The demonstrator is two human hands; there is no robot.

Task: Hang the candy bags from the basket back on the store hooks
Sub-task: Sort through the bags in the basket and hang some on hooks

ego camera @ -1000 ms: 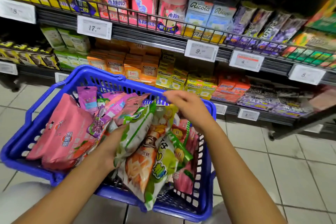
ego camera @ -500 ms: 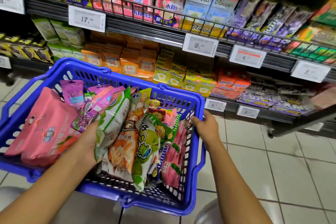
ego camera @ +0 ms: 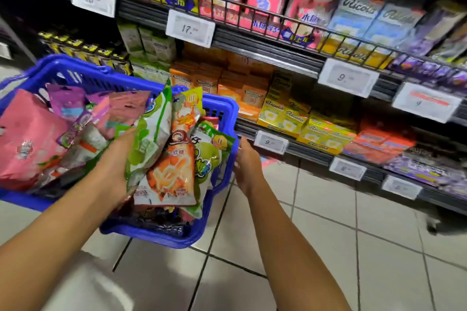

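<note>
Candy bags (ego camera: 161, 154) fill a blue plastic basket (ego camera: 222, 108) that sits at about nine o'clock in the view, its mesh walls and rolled rim tipped slightly toward the shelves. At the far left of the basket lies a large pink bag (ego camera: 27, 139); next to it, toward ten o'clock, are smaller purple and pink pouches (ego camera: 68, 106) with hang holes at their tops. Right of those, the left hand (ego camera: 113, 166) grips a fanned bundle of bags from beneath, fingers curled around their lower ends: a green-and-white bag, an orange one printed with a large Q, and a green apple-patterned one at the bundle's right edge. The bundle stands nearly upright above the basket's right half, its tops reaching past the rim. Dark wrappers lie in the basket bottom below it, too blurred to identify.

Just right of the basket, near the centre, the right hand (ego camera: 246, 164) appears to clasp the basket's right rim, though the fingers are hidden behind the hand, so its grasp cannot be told for sure.

From twelve to three o'clock run black wire store shelves (ego camera: 265, 50) with white price tags (ego camera: 190, 28), carrying pink tubs, orange and yellow boxes, Ricola boxes (ego camera: 285, 116) and purple packs. Pale floor tiles (ego camera: 328, 235) with dark grout fill four to six o'clock.
</note>
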